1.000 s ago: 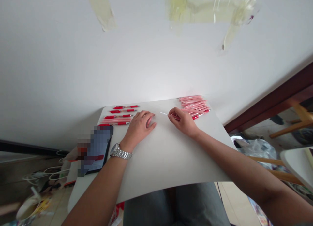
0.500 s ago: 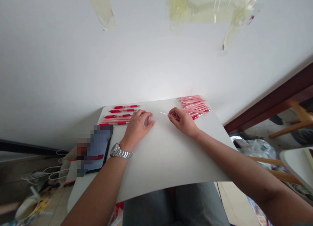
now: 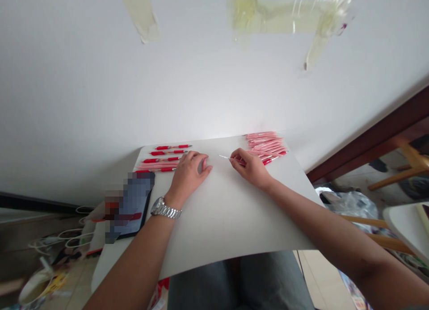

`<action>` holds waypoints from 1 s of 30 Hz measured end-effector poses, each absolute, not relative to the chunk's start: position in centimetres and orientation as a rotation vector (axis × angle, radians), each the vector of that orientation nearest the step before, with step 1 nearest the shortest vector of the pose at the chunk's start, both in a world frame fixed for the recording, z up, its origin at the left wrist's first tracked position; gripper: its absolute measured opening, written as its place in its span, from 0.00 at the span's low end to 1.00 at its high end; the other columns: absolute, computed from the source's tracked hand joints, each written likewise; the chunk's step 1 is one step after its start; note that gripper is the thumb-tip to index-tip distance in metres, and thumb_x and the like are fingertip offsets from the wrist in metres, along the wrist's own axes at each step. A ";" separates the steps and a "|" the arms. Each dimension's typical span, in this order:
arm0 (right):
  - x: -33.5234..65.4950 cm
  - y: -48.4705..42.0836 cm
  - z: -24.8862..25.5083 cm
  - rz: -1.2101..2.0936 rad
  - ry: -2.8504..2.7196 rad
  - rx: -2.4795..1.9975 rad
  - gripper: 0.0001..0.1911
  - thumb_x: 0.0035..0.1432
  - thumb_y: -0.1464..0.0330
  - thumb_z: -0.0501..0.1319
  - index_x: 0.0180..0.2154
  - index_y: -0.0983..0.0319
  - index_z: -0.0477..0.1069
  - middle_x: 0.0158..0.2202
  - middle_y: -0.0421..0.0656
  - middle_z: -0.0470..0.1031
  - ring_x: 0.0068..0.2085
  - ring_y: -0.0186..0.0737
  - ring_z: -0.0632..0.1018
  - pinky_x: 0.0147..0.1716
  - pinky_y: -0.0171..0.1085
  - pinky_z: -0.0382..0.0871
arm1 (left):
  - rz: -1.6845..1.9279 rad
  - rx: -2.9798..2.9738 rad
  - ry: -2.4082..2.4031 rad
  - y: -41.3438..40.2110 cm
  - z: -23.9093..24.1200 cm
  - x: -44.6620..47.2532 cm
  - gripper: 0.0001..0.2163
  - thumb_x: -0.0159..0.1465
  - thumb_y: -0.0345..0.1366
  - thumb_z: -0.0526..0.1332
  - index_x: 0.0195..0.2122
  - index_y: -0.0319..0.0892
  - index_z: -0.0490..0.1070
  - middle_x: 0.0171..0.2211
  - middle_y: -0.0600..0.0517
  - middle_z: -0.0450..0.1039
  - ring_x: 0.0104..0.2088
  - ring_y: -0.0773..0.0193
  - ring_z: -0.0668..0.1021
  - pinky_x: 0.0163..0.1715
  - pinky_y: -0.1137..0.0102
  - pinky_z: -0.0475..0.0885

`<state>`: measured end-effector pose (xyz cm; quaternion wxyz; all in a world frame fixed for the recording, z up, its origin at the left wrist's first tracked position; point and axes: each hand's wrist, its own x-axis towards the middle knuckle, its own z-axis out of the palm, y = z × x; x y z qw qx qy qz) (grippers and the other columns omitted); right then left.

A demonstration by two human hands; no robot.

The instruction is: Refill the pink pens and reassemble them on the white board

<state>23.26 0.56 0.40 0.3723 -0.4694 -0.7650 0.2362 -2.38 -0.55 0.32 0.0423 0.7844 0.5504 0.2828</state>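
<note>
Worktop [image 3: 228,211]: white. Pens [image 3: 167,158] at 10 o'clock: red and pink; pen pile [image 3: 266,144] at 2 o'clock: pink. Thin rod [image 3: 224,157]: white; wristwatch [image 3: 165,208]: silver.

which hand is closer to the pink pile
Right. The right hand, pinching a thin rod, sits beside the pink pile; the left hand rests farther off, by the red pens.

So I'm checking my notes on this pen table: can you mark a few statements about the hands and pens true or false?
1. The right hand pinches a thin white-tipped stick. True.
2. The wristwatch is on the right wrist. False: it is on the left wrist.
3. Red pens lie in a row beside the left hand. True.
4. The pink pile lies on the left side of the table. False: it lies on the right, just beyond the right hand.
</note>
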 end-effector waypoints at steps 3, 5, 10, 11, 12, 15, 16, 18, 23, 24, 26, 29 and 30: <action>23.2 0.5 0.4 0.609 -1.963 -1.207 0.09 0.69 0.60 0.61 0.42 0.57 0.73 0.34 0.41 0.79 0.34 0.40 0.77 0.35 0.37 0.66 | 0.872 2.403 1.678 -0.5 0.3 -2.4 0.11 0.68 0.39 0.66 0.51 0.47 0.77 0.49 0.45 0.74 0.51 0.49 0.76 0.56 0.54 0.73; 23.2 0.5 0.4 0.615 -1.965 -1.210 0.09 0.69 0.60 0.60 0.42 0.57 0.73 0.34 0.41 0.79 0.34 0.40 0.77 0.35 0.36 0.66 | 0.877 2.408 1.671 -0.5 0.2 -2.4 0.11 0.68 0.39 0.66 0.51 0.47 0.77 0.49 0.46 0.74 0.51 0.49 0.76 0.56 0.54 0.73; 23.2 0.4 0.5 0.625 -1.966 -1.225 0.08 0.69 0.60 0.61 0.42 0.57 0.73 0.34 0.41 0.79 0.33 0.39 0.77 0.35 0.36 0.65 | 0.870 2.413 1.667 -0.5 0.1 -2.4 0.12 0.68 0.40 0.67 0.51 0.47 0.77 0.49 0.46 0.74 0.52 0.49 0.76 0.56 0.54 0.73; 23.2 0.4 0.5 0.625 -1.966 -1.222 0.08 0.69 0.60 0.61 0.42 0.57 0.73 0.34 0.41 0.79 0.33 0.39 0.77 0.35 0.36 0.65 | 0.869 2.414 1.665 -0.5 0.1 -2.4 0.12 0.68 0.40 0.67 0.52 0.47 0.77 0.49 0.46 0.74 0.52 0.49 0.76 0.56 0.54 0.73; 23.2 0.4 0.5 0.626 -1.967 -1.219 0.08 0.69 0.60 0.61 0.42 0.57 0.73 0.34 0.41 0.79 0.33 0.39 0.77 0.35 0.36 0.65 | 0.868 2.416 1.664 -0.5 0.1 -2.4 0.12 0.69 0.41 0.67 0.52 0.47 0.77 0.50 0.46 0.74 0.52 0.49 0.76 0.57 0.54 0.73; 23.1 0.4 0.5 0.631 -1.968 -1.221 0.08 0.68 0.60 0.61 0.42 0.57 0.73 0.34 0.41 0.79 0.33 0.39 0.77 0.35 0.36 0.65 | 0.870 2.423 1.667 -0.5 0.0 -2.3 0.13 0.69 0.41 0.66 0.53 0.47 0.77 0.50 0.45 0.74 0.52 0.49 0.76 0.57 0.54 0.73; 23.1 0.4 0.6 0.634 -1.966 -1.225 0.08 0.68 0.60 0.61 0.42 0.57 0.73 0.34 0.41 0.79 0.33 0.39 0.76 0.35 0.36 0.65 | 0.874 2.426 1.668 -0.5 0.0 -2.3 0.12 0.69 0.41 0.66 0.52 0.47 0.77 0.50 0.45 0.74 0.52 0.49 0.76 0.56 0.54 0.73; 23.1 0.4 0.6 0.638 -1.961 -1.230 0.08 0.68 0.60 0.61 0.42 0.57 0.73 0.34 0.41 0.79 0.33 0.39 0.76 0.34 0.36 0.65 | 0.891 2.426 1.670 -0.5 0.1 -2.3 0.12 0.69 0.41 0.66 0.52 0.46 0.77 0.50 0.45 0.74 0.52 0.49 0.77 0.57 0.54 0.74; 23.2 0.5 0.3 0.655 -1.950 -1.192 0.09 0.69 0.59 0.61 0.43 0.57 0.73 0.34 0.41 0.79 0.34 0.39 0.77 0.36 0.37 0.66 | 1.116 2.259 1.593 -0.7 0.5 -2.0 0.11 0.72 0.42 0.63 0.53 0.46 0.76 0.50 0.46 0.77 0.52 0.52 0.79 0.59 0.55 0.74; 23.2 0.5 0.3 0.668 -1.951 -1.178 0.09 0.69 0.59 0.60 0.43 0.57 0.73 0.34 0.41 0.79 0.34 0.39 0.77 0.36 0.37 0.67 | 1.181 2.188 1.541 -0.7 0.6 -1.8 0.12 0.72 0.42 0.63 0.53 0.46 0.76 0.50 0.47 0.78 0.52 0.53 0.80 0.58 0.56 0.75; 23.2 0.4 0.2 0.702 -1.954 -1.143 0.09 0.69 0.59 0.60 0.43 0.58 0.73 0.34 0.41 0.79 0.33 0.38 0.76 0.36 0.37 0.67 | 1.269 2.041 1.418 -0.9 0.7 -1.6 0.13 0.73 0.44 0.63 0.54 0.46 0.75 0.50 0.47 0.79 0.50 0.56 0.81 0.58 0.58 0.76; 23.2 0.2 0.3 0.745 -1.962 -1.076 0.10 0.70 0.59 0.60 0.43 0.58 0.72 0.33 0.40 0.77 0.32 0.37 0.74 0.36 0.36 0.67 | 1.275 1.882 1.274 -1.2 0.7 -0.9 0.14 0.72 0.46 0.64 0.53 0.45 0.76 0.50 0.46 0.80 0.50 0.57 0.82 0.57 0.59 0.77; 23.2 0.1 0.4 0.757 -1.966 -1.054 0.10 0.70 0.59 0.59 0.43 0.58 0.72 0.33 0.40 0.77 0.32 0.37 0.74 0.36 0.36 0.66 | 1.266 1.842 1.241 -1.3 0.8 -0.7 0.14 0.71 0.46 0.65 0.52 0.45 0.77 0.50 0.46 0.80 0.50 0.57 0.82 0.56 0.60 0.78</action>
